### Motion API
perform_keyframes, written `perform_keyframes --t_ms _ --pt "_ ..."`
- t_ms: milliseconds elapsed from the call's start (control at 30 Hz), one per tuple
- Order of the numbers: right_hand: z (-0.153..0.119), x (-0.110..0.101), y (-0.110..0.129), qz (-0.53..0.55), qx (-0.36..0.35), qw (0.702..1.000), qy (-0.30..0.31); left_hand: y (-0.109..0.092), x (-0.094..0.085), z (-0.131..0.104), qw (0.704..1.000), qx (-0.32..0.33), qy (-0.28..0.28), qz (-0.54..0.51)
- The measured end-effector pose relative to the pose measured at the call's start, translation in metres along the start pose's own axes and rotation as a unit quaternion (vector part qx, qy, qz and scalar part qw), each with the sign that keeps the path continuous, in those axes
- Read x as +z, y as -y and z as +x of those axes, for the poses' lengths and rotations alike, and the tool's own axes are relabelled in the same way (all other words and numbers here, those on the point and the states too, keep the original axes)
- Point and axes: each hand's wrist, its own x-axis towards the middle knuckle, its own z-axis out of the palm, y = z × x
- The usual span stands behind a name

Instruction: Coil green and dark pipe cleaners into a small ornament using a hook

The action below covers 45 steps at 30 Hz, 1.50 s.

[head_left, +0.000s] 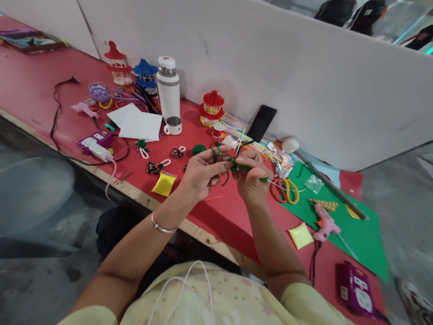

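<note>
Both hands meet above the red table, working on a small knot of dark green cord (pixel 234 164). My left hand (pixel 201 173) pinches strands of it between thumb and fingertips, and loose ends stick out above and below. My right hand (pixel 252 175) is closed round the knot's other side, its fingers partly hiding the cord. A thin pale line with a dark green piece (pixel 264 179) juts out below my right hand; I cannot make out what it is. Just beyond my left hand lies a dark green roll (pixel 199 149). Scissors (pixel 290 190) with orange and yellow handles lie right of my right hand.
A white flask (pixel 169 88), white papers (pixel 139 123) and beaded charms (pixel 155 167) stand or lie to the left. Behind are a red lantern ornament (pixel 212 106) and a phone (pixel 262 122). A pink glue gun (pixel 325 222) rests on a green sheet (pixel 366 242); a purple power strip (pixel 355 290) is nearby.
</note>
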Motion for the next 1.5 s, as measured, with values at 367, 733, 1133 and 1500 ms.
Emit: perform_keyframes --t_ms 367,733,1133,1500 --pt "0.000 -0.018 0.002 -0.061 0.063 0.995 0.053 -0.003 -0.006 0.003 0.992 0.091 -0.015 0.082" --pt "0.003 -0.010 0.011 -0.108 0.024 0.993 0.033 -0.003 -0.004 0.015 0.946 0.232 -0.039 0.225" --pt "-0.006 -0.003 0.007 -0.276 -0.171 0.945 0.031 -0.009 0.006 0.009 0.967 0.152 -0.084 0.189" --pt "0.007 -0.023 0.000 -0.114 -0.041 0.991 0.061 -0.013 0.003 0.009 0.998 -0.015 -0.048 0.025"
